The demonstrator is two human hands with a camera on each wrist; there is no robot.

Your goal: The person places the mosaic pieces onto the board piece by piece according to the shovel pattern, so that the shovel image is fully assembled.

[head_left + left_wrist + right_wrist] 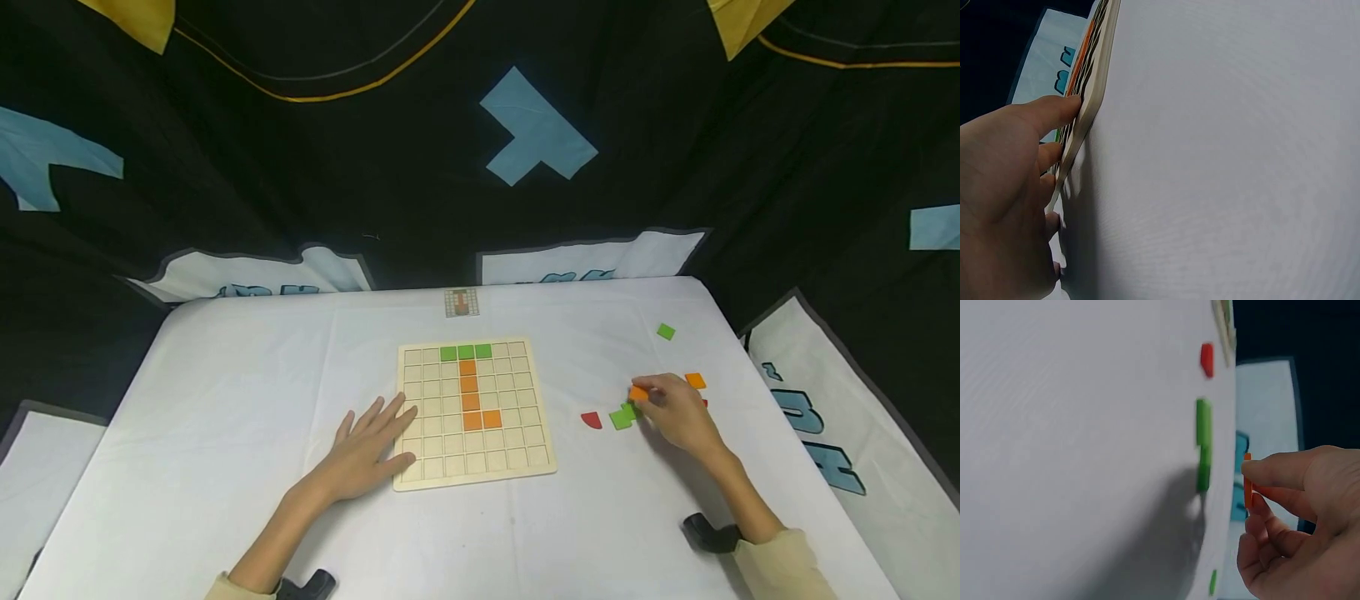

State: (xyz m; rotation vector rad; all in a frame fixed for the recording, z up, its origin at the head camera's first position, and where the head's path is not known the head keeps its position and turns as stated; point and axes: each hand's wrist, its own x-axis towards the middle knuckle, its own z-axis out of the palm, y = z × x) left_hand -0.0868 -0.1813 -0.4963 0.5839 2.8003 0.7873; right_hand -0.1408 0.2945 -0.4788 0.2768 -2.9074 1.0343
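Closest in, the left hand [358, 462] lies with fingers spread, clasping nothing, its fingertips and thumb on the left edge of the gridded board [517, 458]; light pressure there should be enough to stop it sliding. The right hand [682, 419] pinches an orange tile [638, 394] between thumb and fingers, up off the white cloth [510, 542] and right of the board — best kept level, and lifted before moving sideways, so the red piece [592, 420] and two green tiles [621, 418] nearby aren't nudged. Over the grid, square corners matter: a skewed tile could knock the orange column [468, 384] or, farther up, the green row [466, 352]. Beyond the board sits a small card [461, 302] — worth a glance, though its detail is too small to read
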